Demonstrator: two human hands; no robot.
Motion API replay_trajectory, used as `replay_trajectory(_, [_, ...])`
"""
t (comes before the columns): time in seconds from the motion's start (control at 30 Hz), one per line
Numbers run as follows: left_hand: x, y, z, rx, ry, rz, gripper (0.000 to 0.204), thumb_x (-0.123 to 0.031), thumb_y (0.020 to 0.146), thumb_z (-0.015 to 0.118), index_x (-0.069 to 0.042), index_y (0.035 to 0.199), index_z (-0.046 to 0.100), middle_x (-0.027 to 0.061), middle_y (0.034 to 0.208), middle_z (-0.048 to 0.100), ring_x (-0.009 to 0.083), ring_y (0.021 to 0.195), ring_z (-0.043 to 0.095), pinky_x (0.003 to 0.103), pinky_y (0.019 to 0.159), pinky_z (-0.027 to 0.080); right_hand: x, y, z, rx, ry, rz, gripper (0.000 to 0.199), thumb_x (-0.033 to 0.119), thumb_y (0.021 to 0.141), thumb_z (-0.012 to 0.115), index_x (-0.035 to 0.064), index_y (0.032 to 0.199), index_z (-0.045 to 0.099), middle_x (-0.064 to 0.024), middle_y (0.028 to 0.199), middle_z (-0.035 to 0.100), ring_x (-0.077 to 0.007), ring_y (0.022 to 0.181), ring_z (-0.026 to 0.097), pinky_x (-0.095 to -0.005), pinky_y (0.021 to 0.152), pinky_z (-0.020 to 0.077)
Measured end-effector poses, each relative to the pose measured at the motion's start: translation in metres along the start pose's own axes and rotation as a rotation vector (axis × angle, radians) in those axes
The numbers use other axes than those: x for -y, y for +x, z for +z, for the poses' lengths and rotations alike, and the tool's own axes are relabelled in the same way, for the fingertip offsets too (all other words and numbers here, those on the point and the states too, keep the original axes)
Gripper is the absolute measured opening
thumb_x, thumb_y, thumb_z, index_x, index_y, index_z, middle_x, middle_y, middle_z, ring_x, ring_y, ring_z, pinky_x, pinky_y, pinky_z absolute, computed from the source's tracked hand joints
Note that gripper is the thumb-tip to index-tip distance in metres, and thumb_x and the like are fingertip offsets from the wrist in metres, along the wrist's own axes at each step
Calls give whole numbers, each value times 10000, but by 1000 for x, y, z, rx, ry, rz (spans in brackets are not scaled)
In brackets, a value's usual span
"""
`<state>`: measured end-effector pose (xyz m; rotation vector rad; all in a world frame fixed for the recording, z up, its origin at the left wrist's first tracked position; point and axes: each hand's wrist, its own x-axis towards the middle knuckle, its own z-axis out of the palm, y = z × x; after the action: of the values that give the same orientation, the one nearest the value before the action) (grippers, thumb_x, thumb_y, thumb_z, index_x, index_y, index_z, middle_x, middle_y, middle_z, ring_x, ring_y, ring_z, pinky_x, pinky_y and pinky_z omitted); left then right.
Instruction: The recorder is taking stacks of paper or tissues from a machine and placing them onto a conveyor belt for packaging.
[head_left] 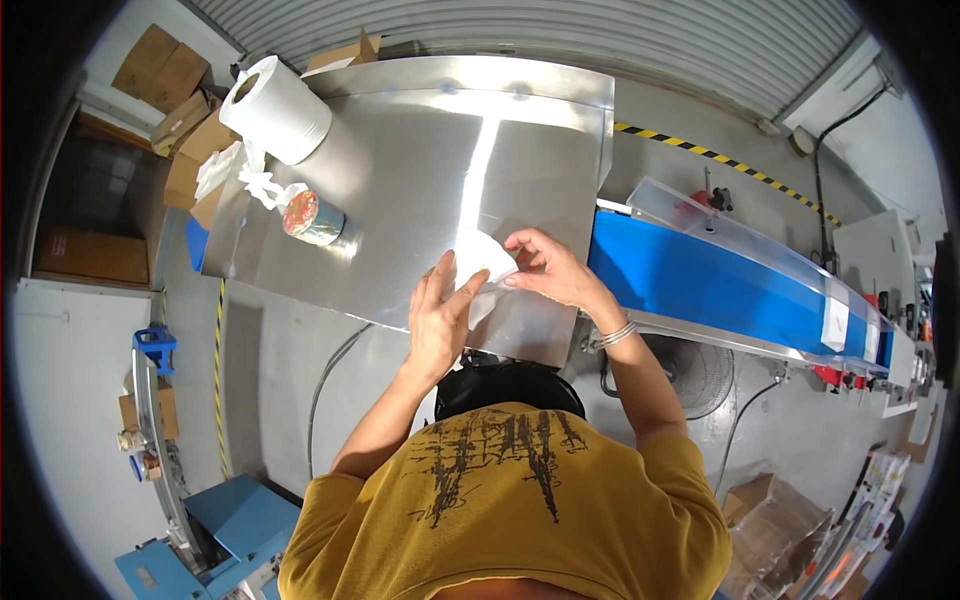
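White tissue paper located above the near edge of the steel bench, left of the blue conveyor belt. Left hand: fingers nearly straight, closed loosely on the paper, thumb on its face. Right hand: fingers curled and partly parted at the paper's right edge; whether they pinch it cannot be told. Recommended: steady the paper with the left, shape edges lightly with the right, avoiding tears.
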<state>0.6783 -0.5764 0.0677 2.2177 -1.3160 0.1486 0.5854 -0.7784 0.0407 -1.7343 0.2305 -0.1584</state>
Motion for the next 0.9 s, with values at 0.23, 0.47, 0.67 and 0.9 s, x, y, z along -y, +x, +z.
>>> replay_trajectory(0.23, [2, -1, -1, -22, -63, -53, 418, 12, 807, 626, -186, 1171, 682, 201, 1325, 503, 357, 1120, 539, 422, 927, 460, 7, 2, 1, 1, 8, -16, 447, 103, 795, 756, 57, 1188, 548, -43, 1045, 599, -135, 879, 581, -284, 753, 525])
replay_trajectory(0.47, [6, -7, -2, 10, -41, -52, 391, 13, 803, 631, -189, 1129, 708, 200, 1327, 503, 363, 1140, 527, 433, 943, 447, 0, 5, 4, 57, 25, -28, 396, 103, 795, 752, 55, 1154, 592, -31, 1070, 583, -147, 917, 582, -291, 798, 511])
replay_trajectory(0.67, [-5, 4, -2, -26, -134, -115, 448, -135, 808, 722, -83, 1237, 602, 198, 1219, 580, 343, 1080, 569, 436, 934, 448, -20, -12, -12, 86, -97, -177, 341, 125, 826, 730, 41, 1137, 618, -53, 1210, 506, -159, 1079, 500, -289, 866, 455])
replay_trajectory(0.9, [24, 12, -7, 75, -185, -362, 364, -63, 836, 657, 21, 1184, 585, 208, 1044, 638, 344, 912, 644, 415, 797, 512, -100, -120, -129, -824, -25, 269, 339, 337, 916, 634, 23, 1030, 576, -73, 836, 606, -135, 759, 550, -296, 698, 461])
